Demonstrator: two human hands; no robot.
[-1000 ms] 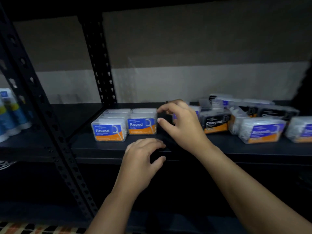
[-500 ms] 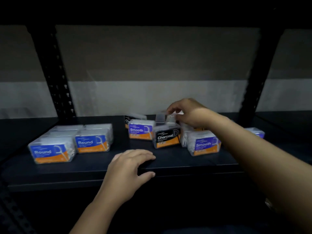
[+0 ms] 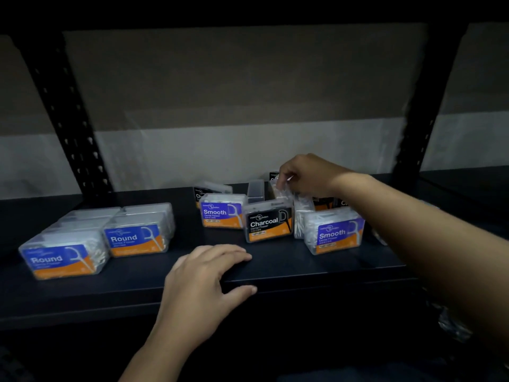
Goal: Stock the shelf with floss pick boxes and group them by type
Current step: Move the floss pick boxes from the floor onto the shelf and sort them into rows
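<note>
Fingers of my right hand [image 3: 308, 175] pinch a clear floss pick box [image 3: 281, 191] behind the Charcoal box [image 3: 268, 224]; my left hand [image 3: 203, 279] rests flat, fingers relaxed, on the shelf [image 3: 316, 268] edge.

Two black perforated uprights [image 3: 70, 117] stand before a seemingly two-toned wall [image 3: 248, 106].

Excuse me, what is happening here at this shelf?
A person is sorting floss pick boxes on a dark shelf. The Round boxes already stand grouped at the left. The right hand pinches a clear box in the mixed pile of Smooth and Charcoal boxes. The left hand rests on the shelf edge.
</note>
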